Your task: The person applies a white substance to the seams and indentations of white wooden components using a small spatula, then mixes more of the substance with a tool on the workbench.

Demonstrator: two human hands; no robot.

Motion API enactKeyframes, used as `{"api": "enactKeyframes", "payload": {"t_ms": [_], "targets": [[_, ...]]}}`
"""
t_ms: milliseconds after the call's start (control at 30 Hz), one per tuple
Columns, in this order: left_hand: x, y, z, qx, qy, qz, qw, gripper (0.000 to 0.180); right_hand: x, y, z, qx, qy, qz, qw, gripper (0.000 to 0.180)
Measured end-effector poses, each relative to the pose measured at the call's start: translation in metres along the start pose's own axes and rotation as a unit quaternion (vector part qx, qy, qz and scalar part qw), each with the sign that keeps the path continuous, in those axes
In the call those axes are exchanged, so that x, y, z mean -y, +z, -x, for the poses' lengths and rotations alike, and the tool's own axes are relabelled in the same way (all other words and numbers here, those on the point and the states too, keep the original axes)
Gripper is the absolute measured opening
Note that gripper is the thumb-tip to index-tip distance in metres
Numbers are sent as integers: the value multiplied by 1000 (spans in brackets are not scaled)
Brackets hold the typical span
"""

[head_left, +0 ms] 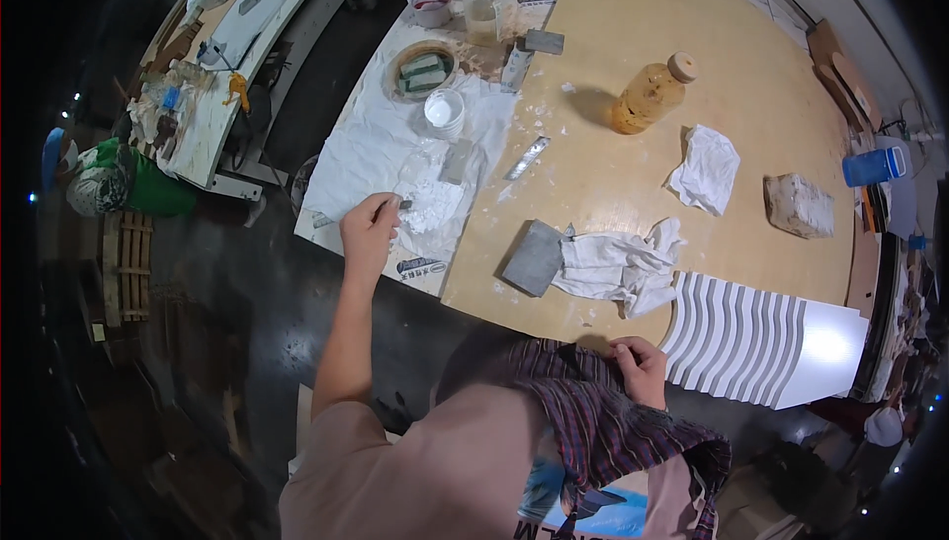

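My left hand is over the white-covered part of the table, thumb and fingertips pinched together. A small dark piece shows at the fingertips, too small to name. Just beyond them is a patch of white paste on a plastic sheet, with a flat grey scraper plate lying on it. My right hand is at the table's near edge with its fingers curled, beside a white panel with wavy ridges. What those fingers hold, if anything, is hidden. A dark striped cloth hangs across my front.
A grey block lies against a crumpled white cloth. Farther off stand an amber bottle, a white tub, a round dish with green pieces and a clear bottle. A whitish block sits at right.
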State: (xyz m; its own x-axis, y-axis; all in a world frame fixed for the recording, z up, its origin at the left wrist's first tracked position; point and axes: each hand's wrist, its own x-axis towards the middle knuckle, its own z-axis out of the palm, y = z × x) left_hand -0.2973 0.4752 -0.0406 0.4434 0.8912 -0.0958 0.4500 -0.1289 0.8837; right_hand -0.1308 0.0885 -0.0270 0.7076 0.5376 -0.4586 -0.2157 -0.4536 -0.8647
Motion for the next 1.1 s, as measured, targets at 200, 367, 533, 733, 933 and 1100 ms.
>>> {"api": "enactKeyframes", "payload": {"t_ms": [200,367,533,733,933,1100], "targets": [[10,0,19,-12,-119,292,949,17,59,59,-36,224,-8,-19,974,17],[23,-2,27,-63,-91,325,939,19,59,163,-84,290,35,-142,946,25],[34,-4,32,-93,-77,266,956,22,67,237,-117,226,172,-224,932,28],[55,-5,30,-106,-28,188,976,12,78,270,-124,175,215,-204,939,17],[54,-4,19,-70,70,-62,993,9,61,283,-133,148,145,-278,938,12],[46,-3,16,-51,31,10,998,10,69,283,-133,135,187,-268,935,9]]}}
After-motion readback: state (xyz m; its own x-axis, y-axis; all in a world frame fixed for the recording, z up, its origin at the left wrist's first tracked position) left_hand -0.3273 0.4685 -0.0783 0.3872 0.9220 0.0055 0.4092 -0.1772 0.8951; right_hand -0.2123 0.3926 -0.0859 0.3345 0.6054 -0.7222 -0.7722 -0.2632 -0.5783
